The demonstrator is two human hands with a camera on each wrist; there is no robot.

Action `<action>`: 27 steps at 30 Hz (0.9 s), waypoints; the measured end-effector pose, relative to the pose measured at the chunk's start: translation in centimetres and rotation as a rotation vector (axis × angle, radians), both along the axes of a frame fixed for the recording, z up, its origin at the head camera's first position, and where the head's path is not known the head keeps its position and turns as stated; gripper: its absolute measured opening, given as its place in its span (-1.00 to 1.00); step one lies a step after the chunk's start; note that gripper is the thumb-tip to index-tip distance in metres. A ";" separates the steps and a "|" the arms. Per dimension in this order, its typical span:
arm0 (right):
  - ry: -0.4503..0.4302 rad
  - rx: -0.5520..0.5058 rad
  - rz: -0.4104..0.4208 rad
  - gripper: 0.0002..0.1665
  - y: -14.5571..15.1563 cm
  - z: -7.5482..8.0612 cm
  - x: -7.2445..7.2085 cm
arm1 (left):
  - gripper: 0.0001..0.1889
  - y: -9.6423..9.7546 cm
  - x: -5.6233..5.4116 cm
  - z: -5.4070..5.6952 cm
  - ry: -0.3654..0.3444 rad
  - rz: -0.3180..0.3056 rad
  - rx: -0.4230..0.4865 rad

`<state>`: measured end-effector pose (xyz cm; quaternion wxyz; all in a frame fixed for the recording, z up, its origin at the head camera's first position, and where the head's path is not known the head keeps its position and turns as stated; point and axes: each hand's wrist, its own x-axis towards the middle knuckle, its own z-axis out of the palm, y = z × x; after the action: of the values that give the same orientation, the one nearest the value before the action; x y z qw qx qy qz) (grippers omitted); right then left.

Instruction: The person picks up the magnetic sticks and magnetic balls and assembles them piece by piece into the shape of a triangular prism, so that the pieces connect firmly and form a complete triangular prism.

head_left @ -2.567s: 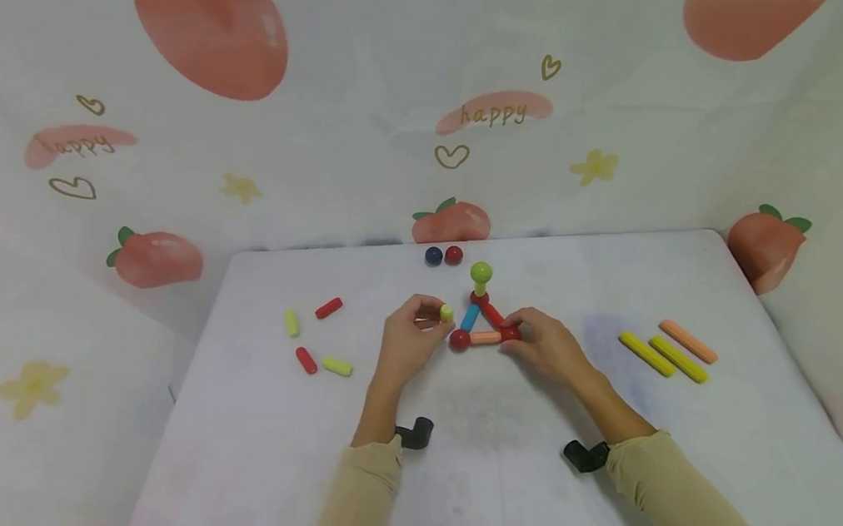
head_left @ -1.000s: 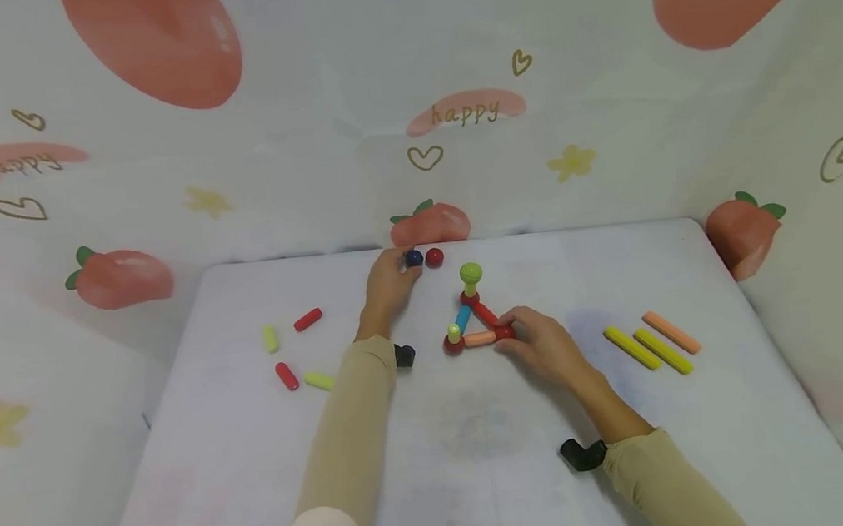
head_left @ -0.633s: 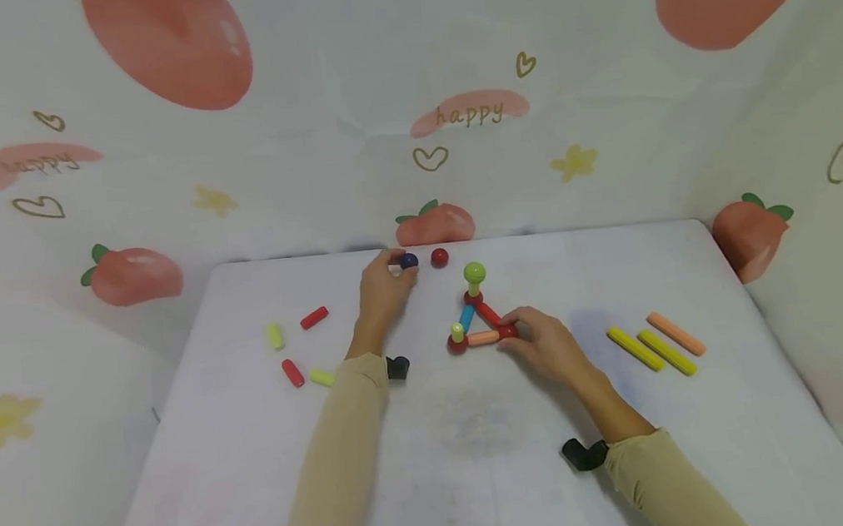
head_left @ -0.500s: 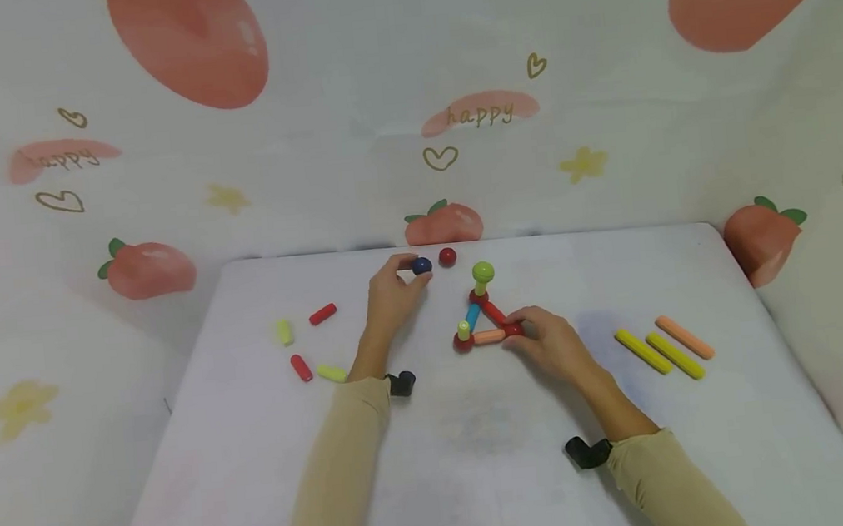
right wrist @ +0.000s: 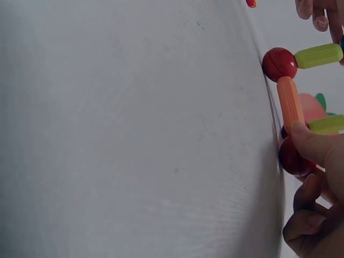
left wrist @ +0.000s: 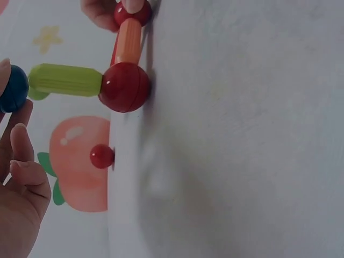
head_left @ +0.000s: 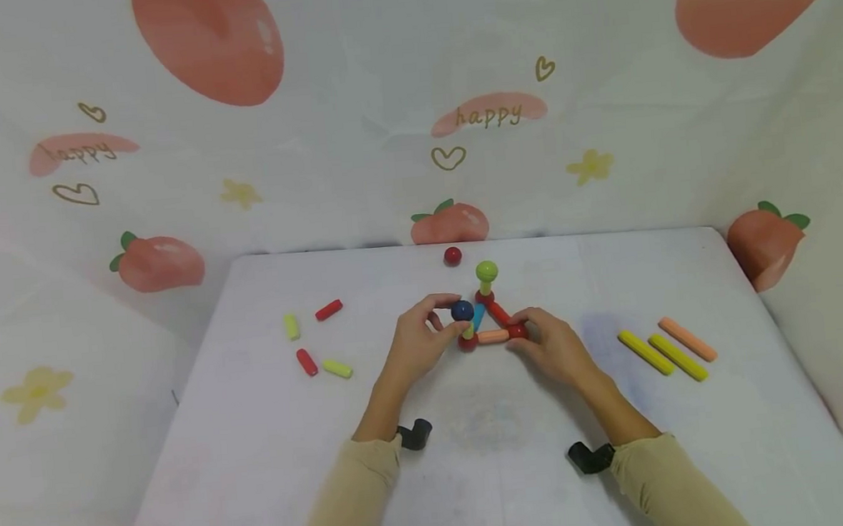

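Observation:
My left hand (head_left: 417, 343) pinches a dark blue ball (head_left: 462, 310) between thumb and fingers. The ball meets the top end of a short light-green stick (left wrist: 67, 79) standing on the front-left red ball (left wrist: 125, 87). That red ball is one corner of a flat triangle joined by an orange stick (head_left: 492, 336), a blue stick (head_left: 479, 316) and a red stick (head_left: 499, 314). From the far corner rises another green stick topped by a green ball (head_left: 487, 271). My right hand (head_left: 553, 347) grips the right corner's red ball (right wrist: 294, 157), its thumb against the orange stick.
Behind the triangle, near the table's back edge, lies a loose red ball (head_left: 453, 256). Short red sticks (head_left: 329, 309) and light-green sticks (head_left: 337, 368) are scattered at left. At right lie two long yellow sticks (head_left: 646, 352) and a long orange stick (head_left: 688, 339).
A green stick was stood on the front-left corner. My left hand then took the blue ball from the back edge and brought it onto that stick's top. My right hand kept its hold.

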<state>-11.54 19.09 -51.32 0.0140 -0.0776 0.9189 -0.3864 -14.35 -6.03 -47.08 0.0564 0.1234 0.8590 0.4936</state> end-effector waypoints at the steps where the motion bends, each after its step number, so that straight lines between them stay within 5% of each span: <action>1: 0.002 -0.001 -0.002 -0.54 0.0 0.0 0.0 | -0.54 0.1 0.1 -0.1 -0.003 -0.005 0.006; 10: 0.012 0.013 -0.025 -0.50 0.2 -0.1 -0.1 | -0.52 -0.1 -0.1 -0.3 -0.011 -0.060 0.037; 17: 0.071 0.098 -0.126 -0.50 0.7 0.1 -0.6 | -0.62 0.1 -3.1 -1.0 -0.037 0.030 -0.009; 22: 0.069 0.112 -0.134 -0.46 0.7 -0.1 -1.4 | -0.47 1.6 -5.5 -2.1 -0.120 -0.088 -0.148; 27: 0.032 0.106 -0.155 -0.37 0.4 0.0 -1.3 | -0.47 2.6 -6.3 -2.5 -0.136 -0.152 -0.234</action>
<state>-12.83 19.54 -51.36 -0.0267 -0.0115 0.9415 -0.3357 -20.64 -3.48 -49.54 0.1657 0.1469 0.8930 0.3919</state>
